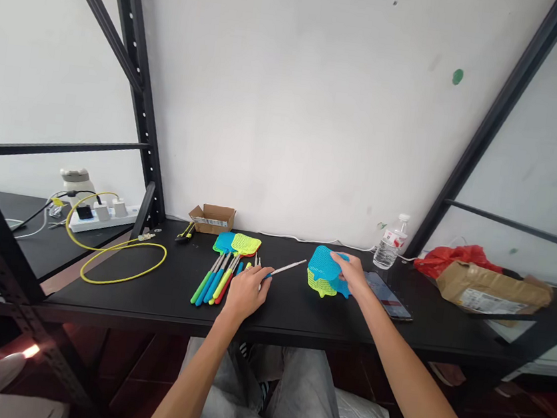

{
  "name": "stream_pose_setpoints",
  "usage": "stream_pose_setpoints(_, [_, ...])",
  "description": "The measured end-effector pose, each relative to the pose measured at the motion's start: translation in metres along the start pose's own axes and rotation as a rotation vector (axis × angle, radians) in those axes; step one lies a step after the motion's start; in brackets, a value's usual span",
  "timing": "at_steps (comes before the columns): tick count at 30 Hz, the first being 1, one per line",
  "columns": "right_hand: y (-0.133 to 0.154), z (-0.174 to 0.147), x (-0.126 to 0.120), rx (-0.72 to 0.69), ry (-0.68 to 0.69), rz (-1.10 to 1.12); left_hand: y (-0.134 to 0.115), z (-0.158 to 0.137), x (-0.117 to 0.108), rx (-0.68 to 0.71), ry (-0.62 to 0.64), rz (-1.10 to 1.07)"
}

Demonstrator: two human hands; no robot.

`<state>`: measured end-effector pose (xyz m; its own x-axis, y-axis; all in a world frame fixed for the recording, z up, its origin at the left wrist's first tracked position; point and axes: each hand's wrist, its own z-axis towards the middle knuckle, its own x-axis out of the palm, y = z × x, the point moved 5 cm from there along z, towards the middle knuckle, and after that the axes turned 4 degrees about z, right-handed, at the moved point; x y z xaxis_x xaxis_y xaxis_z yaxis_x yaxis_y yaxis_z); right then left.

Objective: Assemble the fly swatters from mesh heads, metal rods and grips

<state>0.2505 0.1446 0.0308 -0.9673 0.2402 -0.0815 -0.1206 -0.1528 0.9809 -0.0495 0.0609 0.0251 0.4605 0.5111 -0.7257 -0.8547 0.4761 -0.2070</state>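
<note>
My left hand (247,291) is closed around a thin metal rod with a blue grip, a fly swatter handle (289,267), its bare tip pointing right. Between the fingers and thumb of my right hand (351,276) is a blue mesh fly swatter head (323,261), apart from the rod tip. Beneath it, a yellow-green swatter head (320,286) and another blue one show in part. Left of my left hand lie several assembled fly swatters (220,276) with green, blue, yellow and red grips. My left hand hides some loose handles beside them.
A small open cardboard box (213,220) stands at the back. On the right are a water bottle (391,242), a dark tablet or phone (389,297) and a brown package (493,290). A yellow cable (122,283) loops at the left near a power strip (104,217).
</note>
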Motion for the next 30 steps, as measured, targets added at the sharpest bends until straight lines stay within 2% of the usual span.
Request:
stream_pose_setpoints(4, [-0.018,-0.043,0.005,0.05,-0.057,0.371,-0.001,0.0,-0.001,0.009,-0.003,0.044])
stream_pose_setpoints(8, [-0.033,-0.076,-0.002,0.07,-0.168,0.517,-0.002,0.001,0.0,0.036,0.004,0.104])
stream_pose_setpoints(16, [-0.035,-0.088,-0.003,-0.074,-0.14,0.372,0.0,0.003,0.002,0.03,0.005,0.122])
stream_pose_setpoints(30, [-0.035,-0.089,-0.002,-0.08,-0.135,0.353,0.0,0.002,0.003,0.032,0.017,0.168])
